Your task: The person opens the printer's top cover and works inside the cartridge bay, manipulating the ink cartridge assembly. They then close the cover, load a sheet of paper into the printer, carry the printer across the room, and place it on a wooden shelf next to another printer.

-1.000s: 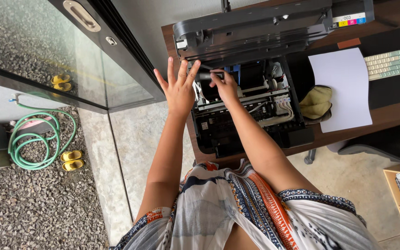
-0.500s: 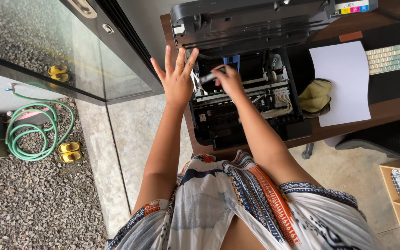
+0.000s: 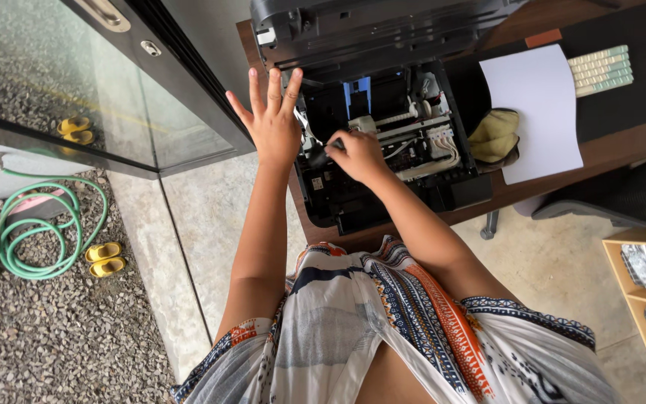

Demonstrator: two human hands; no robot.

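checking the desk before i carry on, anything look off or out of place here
The printer stands open, lid raised and inner parts bare, with the right hand inside and the left hand at its edge. A yellow cloth lies crumpled beside it.

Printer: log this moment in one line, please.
left hand: flat, fingers spread, on printer edge | right hand: inside opened printer, gripping small dark part | lid: raised

Left hand (image 3: pixel 273 127) spread, right hand (image 3: pixel 358 155) inside open printer (image 3: pixel 383 120)
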